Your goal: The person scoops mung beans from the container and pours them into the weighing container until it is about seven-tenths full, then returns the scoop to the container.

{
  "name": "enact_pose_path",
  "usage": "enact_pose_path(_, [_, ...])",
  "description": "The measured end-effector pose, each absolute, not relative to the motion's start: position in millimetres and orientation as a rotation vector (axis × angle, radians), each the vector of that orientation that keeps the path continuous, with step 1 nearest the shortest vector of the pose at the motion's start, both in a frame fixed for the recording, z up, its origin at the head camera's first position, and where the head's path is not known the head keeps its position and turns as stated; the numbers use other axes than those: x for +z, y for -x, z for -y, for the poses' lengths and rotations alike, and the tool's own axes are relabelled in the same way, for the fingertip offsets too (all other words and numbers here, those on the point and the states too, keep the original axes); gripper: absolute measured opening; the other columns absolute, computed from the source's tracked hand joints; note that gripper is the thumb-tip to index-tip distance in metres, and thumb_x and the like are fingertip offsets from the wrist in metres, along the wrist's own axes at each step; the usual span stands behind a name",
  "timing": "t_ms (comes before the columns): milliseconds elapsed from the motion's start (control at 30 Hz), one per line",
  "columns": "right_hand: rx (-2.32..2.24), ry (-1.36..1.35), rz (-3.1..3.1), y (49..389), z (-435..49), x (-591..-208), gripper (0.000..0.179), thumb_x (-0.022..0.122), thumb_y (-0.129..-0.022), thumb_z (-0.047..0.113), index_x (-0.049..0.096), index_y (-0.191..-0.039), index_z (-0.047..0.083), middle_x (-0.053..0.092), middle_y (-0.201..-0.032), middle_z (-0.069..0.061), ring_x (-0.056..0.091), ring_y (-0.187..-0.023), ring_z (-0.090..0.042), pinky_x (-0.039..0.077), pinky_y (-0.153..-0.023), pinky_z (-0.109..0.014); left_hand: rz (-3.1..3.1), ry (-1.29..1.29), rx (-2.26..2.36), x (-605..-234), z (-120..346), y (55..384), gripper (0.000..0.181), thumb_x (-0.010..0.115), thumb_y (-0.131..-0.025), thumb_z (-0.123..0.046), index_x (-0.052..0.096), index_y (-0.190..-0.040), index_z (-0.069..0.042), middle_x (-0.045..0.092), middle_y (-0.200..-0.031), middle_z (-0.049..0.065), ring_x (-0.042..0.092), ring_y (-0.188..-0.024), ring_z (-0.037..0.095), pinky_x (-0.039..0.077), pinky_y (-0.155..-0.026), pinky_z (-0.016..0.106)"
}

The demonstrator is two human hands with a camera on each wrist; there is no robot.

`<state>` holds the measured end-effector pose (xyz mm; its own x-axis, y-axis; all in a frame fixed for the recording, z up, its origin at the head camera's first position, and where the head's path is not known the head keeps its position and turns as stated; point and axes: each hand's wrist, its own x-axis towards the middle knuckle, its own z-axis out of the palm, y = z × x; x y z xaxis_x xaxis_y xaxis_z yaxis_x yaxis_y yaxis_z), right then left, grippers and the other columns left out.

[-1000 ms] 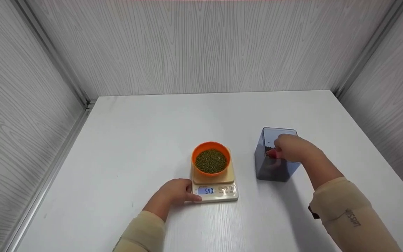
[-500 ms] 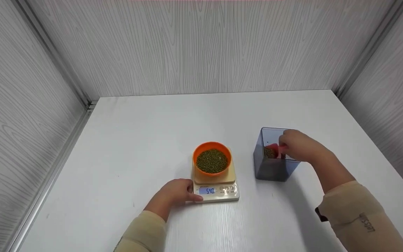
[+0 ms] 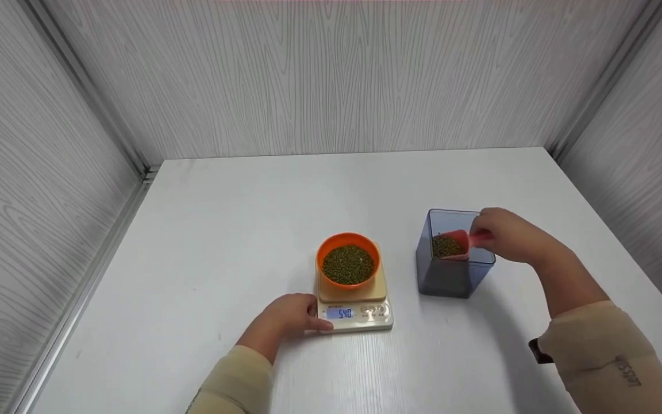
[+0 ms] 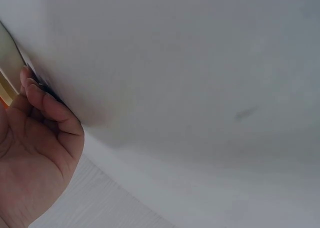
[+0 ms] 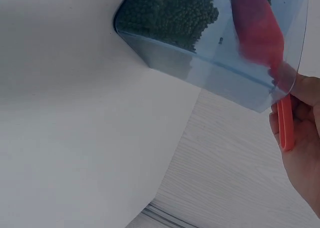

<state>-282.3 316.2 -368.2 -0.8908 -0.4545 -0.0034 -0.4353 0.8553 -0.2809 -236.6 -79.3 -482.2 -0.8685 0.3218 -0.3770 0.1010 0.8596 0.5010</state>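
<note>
My right hand holds a red scoop by its handle, over the opening of a bluish clear container. Green beans, like mung beans, lie in the scoop. The right wrist view shows the scoop through the container wall, beside more beans. An orange bowl of green beans sits on a kitchen scale reading 540, its decimal point unclear. My left hand grips the scale's left front corner, thumb by the display, fingers along the side.
The white table is bounded by grey wood-grain panels at the back and both sides. The container stands to the right of the scale, with a gap between them.
The right hand has drawn up and to the right, bringing the scoop from deeper in the container up near its rim with beans in it. Left hand, scale and bowl stay put.
</note>
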Motion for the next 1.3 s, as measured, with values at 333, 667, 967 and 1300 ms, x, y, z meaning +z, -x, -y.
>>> enact_pose_path(333, [-0.62,0.641,-2.947,277.5,-330.6,-372.5,0.008,0.064,-0.084,0.008,0.063,-0.091,0.009,0.053,-0.086,-0.002,0.047,-0.081,-0.018,0.042,-0.07,-0.034,-2.564,-0.305,0.704,-478.1,81.1,235.7,0.043,0.073,-0.07,-0.05,0.049,-0.071,-0.014,0.044,-0.065,-0.003,0.044,-0.068,0.016,0.033,-0.062,0.031])
enact_pose_path(667, [-0.779,0.627,-2.961,271.9,-341.3,-379.8,0.007,0.063,-0.086,0.012,0.061,-0.092,0.009,0.053,-0.086,-0.002,0.047,-0.08,-0.017,0.043,-0.068,-0.029,-2.568,-0.313,0.688,-478.3,80.9,235.6,0.043,0.072,-0.07,-0.051,0.05,-0.072,-0.014,0.045,-0.066,-0.002,0.044,-0.069,0.017,0.033,-0.063,0.032])
enact_pose_path(967, [-0.902,0.596,-2.989,265.4,-353.0,-388.0,0.01,0.062,-0.088,0.02,0.06,-0.092,0.011,0.053,-0.084,-0.001,0.046,-0.077,-0.016,0.041,-0.064,-0.026,-2.57,-0.304,0.682,-476.0,78.2,234.1,0.044,0.072,-0.07,-0.05,0.049,-0.072,-0.013,0.044,-0.065,-0.002,0.044,-0.068,0.017,0.033,-0.062,0.032])
enact_pose_path(1300, [-1.011,0.498,-2.969,259.4,-361.5,-396.8,0.011,0.061,-0.088,0.019,0.06,-0.095,0.011,0.054,-0.09,-0.003,0.048,-0.081,-0.015,0.042,-0.067,-0.023,-2.586,-0.329,0.682,-478.0,79.5,233.6,0.045,0.071,-0.07,-0.052,0.047,-0.07,-0.013,0.041,-0.062,-0.003,0.042,-0.064,0.015,0.031,-0.059,0.03])
